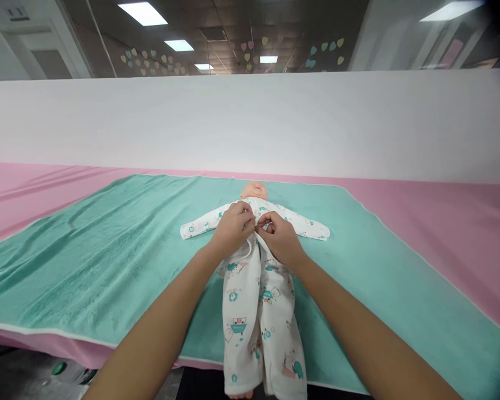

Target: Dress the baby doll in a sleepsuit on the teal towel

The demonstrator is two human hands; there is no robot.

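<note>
A baby doll (254, 190) lies on its back, head away from me, dressed in a white printed romper (241, 311) with long sleeves and legs. Its sleeves stretch out to both sides. Over the chest, my left hand (235, 225) pinches the romper's front edge. Close beside it, my right hand (280, 238) pinches the other side of the front opening, fingertips nearly touching the left ones. Any fastener between the fingers is hidden. The legs of the romper hang toward me over the near edge, and a bit of the doll's foot shows below.
A green blanket (108, 266) with some wrinkles lies under the doll, over a pink cover (462, 239). Behind stands a low white wall (250, 125) with glass above it. A green round object (59, 368) sits below the near left edge.
</note>
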